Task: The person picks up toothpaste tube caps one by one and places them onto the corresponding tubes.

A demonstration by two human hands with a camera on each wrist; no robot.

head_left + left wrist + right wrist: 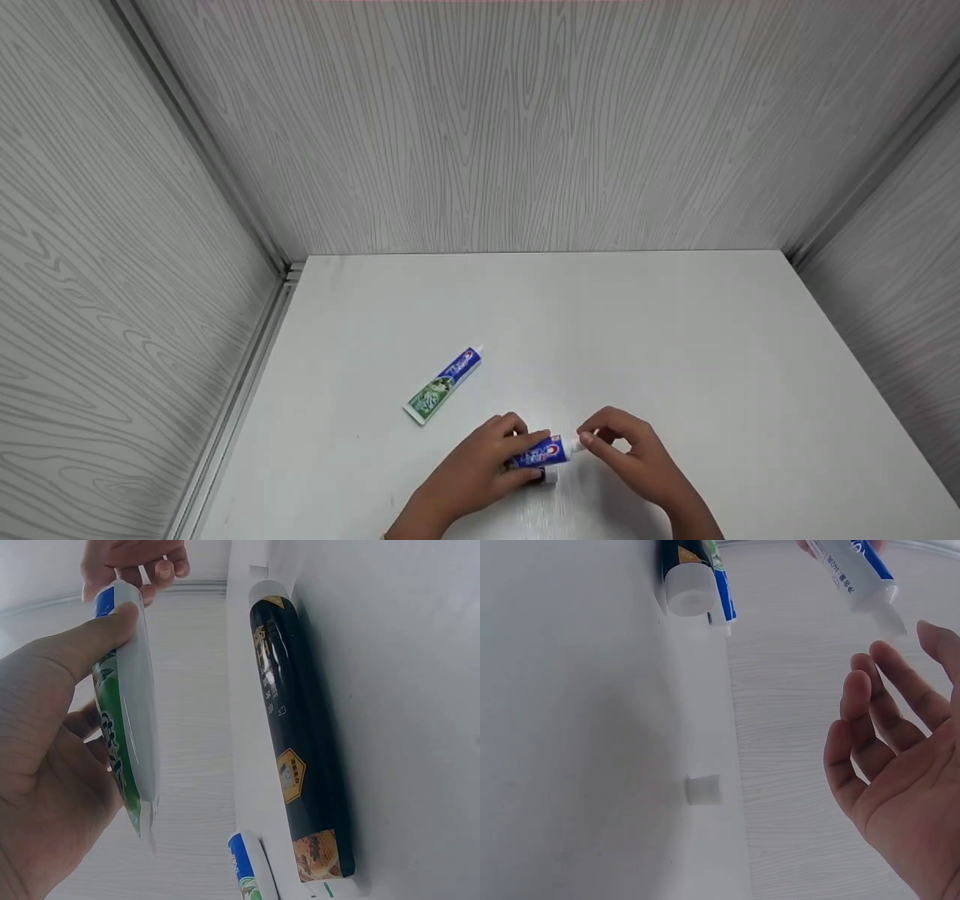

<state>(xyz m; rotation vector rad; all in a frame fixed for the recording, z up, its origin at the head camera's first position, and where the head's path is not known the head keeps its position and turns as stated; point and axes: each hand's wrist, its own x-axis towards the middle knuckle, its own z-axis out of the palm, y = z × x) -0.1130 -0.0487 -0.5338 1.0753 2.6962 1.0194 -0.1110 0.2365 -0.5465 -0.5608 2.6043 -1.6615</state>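
My left hand (476,465) grips a blue, white and green toothpaste tube (546,451), its thumb pressing the side in the left wrist view. The tube's narrow white nozzle (889,619) is bare and points toward my right hand (637,461). In the right wrist view the right hand's fingers are loosely bent, a small gap from the nozzle, with nothing seen between them. Below the held tube lies a black toothpaste tube (281,712) with a white cap (690,590); the left hand mostly covers it in the head view.
A second blue and green toothpaste tube (444,385) lies slanted on the white table (660,322), left of the hands. A small white cap (703,790) rests on the tabletop in the right wrist view. Wood-grain panels (480,127) stand behind and at both sides.
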